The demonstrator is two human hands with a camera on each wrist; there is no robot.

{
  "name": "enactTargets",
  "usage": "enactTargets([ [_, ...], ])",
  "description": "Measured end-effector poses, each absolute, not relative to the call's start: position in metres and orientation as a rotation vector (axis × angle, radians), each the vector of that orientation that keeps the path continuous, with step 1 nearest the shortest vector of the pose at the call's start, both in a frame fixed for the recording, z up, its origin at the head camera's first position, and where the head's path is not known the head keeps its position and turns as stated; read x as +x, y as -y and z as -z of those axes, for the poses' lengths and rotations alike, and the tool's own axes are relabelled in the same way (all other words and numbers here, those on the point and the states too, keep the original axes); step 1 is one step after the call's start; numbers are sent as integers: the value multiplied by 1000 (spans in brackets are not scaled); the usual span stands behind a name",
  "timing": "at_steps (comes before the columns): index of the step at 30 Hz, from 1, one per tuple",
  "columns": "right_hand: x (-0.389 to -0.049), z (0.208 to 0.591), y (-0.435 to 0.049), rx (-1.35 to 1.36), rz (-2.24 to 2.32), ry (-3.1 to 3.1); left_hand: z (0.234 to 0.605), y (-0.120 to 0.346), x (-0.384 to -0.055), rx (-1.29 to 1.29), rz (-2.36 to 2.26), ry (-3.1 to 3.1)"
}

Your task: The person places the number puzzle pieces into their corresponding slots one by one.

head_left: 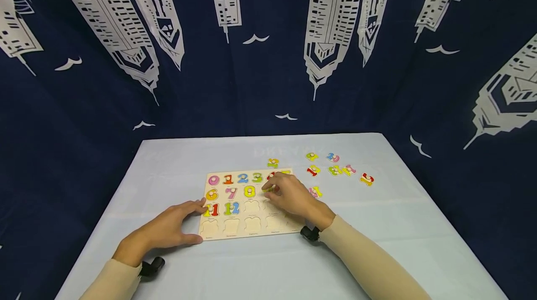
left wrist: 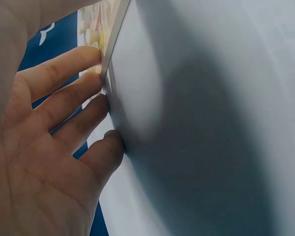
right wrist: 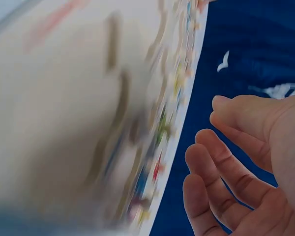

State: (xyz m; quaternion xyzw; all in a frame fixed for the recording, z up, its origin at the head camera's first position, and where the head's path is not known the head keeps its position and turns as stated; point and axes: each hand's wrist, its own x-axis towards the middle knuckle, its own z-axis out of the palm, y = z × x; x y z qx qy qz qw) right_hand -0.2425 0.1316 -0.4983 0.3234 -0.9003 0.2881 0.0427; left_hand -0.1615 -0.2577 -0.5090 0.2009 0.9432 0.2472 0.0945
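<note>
Right fingers: the person's right hand (head_left: 291,195) is hovering over the second row, fingers loosely bent, thumb and forefinger tips close together; in the right wrist view we are seeing no piece between them.
Yellow-green piece: this small, flat, mostly hidden piece (head_left: 267,189) is showing beneath those fingertips; we are not managing to tell whether it is touching them.
Left fingers: the left hand (head_left: 169,225) is spreading its fingers wide and touching the board's left edge, gripping nothing.
Board: the thin, pale wooden-looking number board (head_left: 242,232) is lying flat, painted numerals such as the pink 7 (head_left: 231,193) filling its upper rows, shallow recesses showing below.
Handling: we are judging the pieces light, stiff and sturdy, perhaps slick on their painted faces; we are favouring a pinch on the small knobs, and the edges for the board.
Loose numerals: bright, curvy-outlined two-colour pieces (head_left: 367,179) are lying beyond the board and to its right.
Counter: a smooth, whitish counter (head_left: 415,225) is carrying everything.
Backdrop: navy cloth (head_left: 235,95) printed with white towers is hanging behind.
</note>
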Motion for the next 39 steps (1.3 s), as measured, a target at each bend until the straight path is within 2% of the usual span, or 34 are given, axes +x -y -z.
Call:
enactTargets([
  [18, -269, 507, -232, 507, -925, 2794, 510, 260, -162, 609, -750, -2802],
  [39, -299, 515, -289, 292, -849, 2831, 509, 262, -160, 615, -765, -2803],
])
